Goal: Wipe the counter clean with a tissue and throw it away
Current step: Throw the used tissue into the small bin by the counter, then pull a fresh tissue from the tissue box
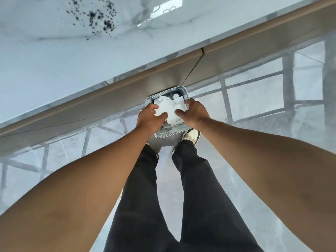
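Observation:
A white tissue (pixel 168 108) is held between my left hand (pixel 149 117) and my right hand (pixel 193 112), both gripping it directly over an open grey bin (pixel 185 91) on the floor. More white paper lies inside the bin under the tissue. The white marble counter (pixel 54 66) runs across the upper left. A scatter of dark crumbs (pixel 99 17) lies on the counter near its far left part, well away from both hands.
Beige cabinet fronts (pixel 127 88) run under the counter edge, with the bin right against them. My legs in dark trousers and a white shoe (pixel 191 136) stand beside the bin on a glossy pale floor (pixel 254 142).

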`<action>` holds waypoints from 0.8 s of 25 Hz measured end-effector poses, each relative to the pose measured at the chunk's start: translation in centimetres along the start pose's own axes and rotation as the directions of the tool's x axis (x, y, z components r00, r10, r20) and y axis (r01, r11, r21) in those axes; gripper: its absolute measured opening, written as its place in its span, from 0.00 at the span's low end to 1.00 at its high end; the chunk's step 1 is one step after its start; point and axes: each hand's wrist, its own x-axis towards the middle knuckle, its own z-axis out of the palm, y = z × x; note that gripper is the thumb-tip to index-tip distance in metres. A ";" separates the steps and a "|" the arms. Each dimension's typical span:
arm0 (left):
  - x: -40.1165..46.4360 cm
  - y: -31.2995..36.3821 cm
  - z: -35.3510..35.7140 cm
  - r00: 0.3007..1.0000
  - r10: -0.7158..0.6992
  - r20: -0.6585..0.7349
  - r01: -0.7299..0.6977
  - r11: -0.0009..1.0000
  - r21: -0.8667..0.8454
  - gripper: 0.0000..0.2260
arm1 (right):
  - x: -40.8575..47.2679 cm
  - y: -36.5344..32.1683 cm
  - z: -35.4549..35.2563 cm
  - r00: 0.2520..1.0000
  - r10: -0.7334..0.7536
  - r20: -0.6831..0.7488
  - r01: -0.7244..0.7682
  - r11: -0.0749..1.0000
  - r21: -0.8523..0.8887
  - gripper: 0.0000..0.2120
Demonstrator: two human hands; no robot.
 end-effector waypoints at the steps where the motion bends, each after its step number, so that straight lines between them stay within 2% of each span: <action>1: -1.0 0.6 -0.4 1.000 0.008 -0.001 -0.008 1.000 0.021 0.23 | -1.0 -0.4 -0.9 1.000 -0.023 0.003 0.023 1.000 -0.014 0.31; 5: -5.8 2.4 -2.1 0.999 0.044 -0.028 -0.041 0.995 0.091 0.24 | -6.1 -1.3 -4.6 0.996 -0.085 0.000 0.085 0.995 -0.045 0.31; 10: -12.3 4.1 -4.9 0.994 0.093 -0.055 -0.082 0.980 0.181 0.27 | -13.0 -1.7 -8.4 0.982 -0.183 0.046 0.189 0.957 -0.221 0.30; 20: -19.3 5.0 -10.4 0.960 0.275 -0.059 -0.244 0.920 0.307 0.31 | -21.8 -5.8 -9.6 0.978 -0.202 -0.043 0.178 0.929 -0.324 0.32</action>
